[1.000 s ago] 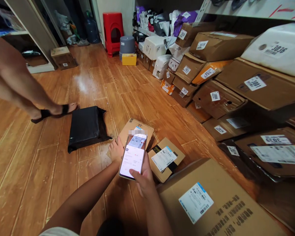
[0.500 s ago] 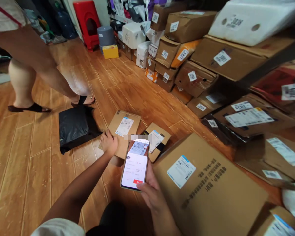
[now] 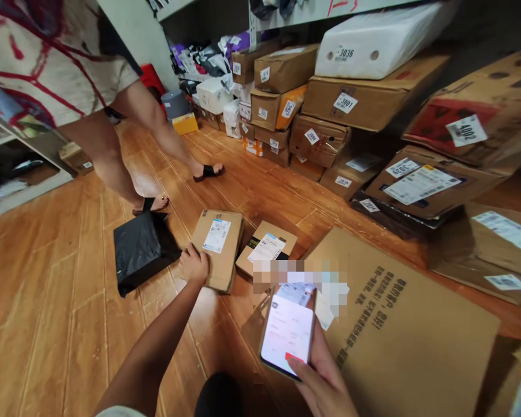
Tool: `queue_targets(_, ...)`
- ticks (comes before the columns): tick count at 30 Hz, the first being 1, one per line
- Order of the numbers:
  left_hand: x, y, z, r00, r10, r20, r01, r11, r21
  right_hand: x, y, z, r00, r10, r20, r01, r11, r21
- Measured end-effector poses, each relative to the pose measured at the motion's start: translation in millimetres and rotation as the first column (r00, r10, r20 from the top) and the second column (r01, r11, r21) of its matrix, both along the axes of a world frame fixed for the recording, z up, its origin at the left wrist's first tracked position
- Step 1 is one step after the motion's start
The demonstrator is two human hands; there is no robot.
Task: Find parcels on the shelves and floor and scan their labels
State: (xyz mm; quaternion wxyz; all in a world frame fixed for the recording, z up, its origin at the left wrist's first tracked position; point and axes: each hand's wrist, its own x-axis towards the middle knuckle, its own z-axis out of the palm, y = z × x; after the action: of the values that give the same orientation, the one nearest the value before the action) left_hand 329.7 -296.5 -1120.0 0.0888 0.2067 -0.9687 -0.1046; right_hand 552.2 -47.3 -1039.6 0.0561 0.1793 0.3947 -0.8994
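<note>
My right hand [image 3: 323,382] holds a smartphone [image 3: 287,331] with a lit screen, thumb on its lower edge, above a large flat cardboard box [image 3: 412,324]. My left hand [image 3: 193,265] is closed on the near left corner of a labelled cardboard parcel [image 3: 218,248] lying on the wooden floor. A smaller labelled box [image 3: 267,250] sits just right of that parcel. A black plastic mailer bag [image 3: 141,249] lies left of my left hand.
Another person's legs in black sandals [image 3: 208,171] stand just beyond the black bag. Stacked labelled cartons [image 3: 369,104] and a white foam box [image 3: 373,43] line the right side. A grey bin [image 3: 174,104] and yellow box [image 3: 185,123] stand farther back. Shelving [image 3: 21,174] is at left.
My right hand has carried the phone right and nearer, over the large box. The other person has stepped to the right across the floor. My left hand stays on the parcel.
</note>
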Motion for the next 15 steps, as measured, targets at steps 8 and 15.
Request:
queue_targets(8,-3.1,-3.9,-6.9,0.999,-0.023,-0.037,0.025,0.998,0.054,16.3,24.8,-2.2,0.995,-0.054,0.085,0.048,0.996,0.071)
queue_targets(15,12.9,-99.7,6.1,0.992,0.093,-0.087,-0.096,0.995,-0.032,20.9,32.0,5.5,0.995,0.062,0.079,-0.073,0.986,0.151)
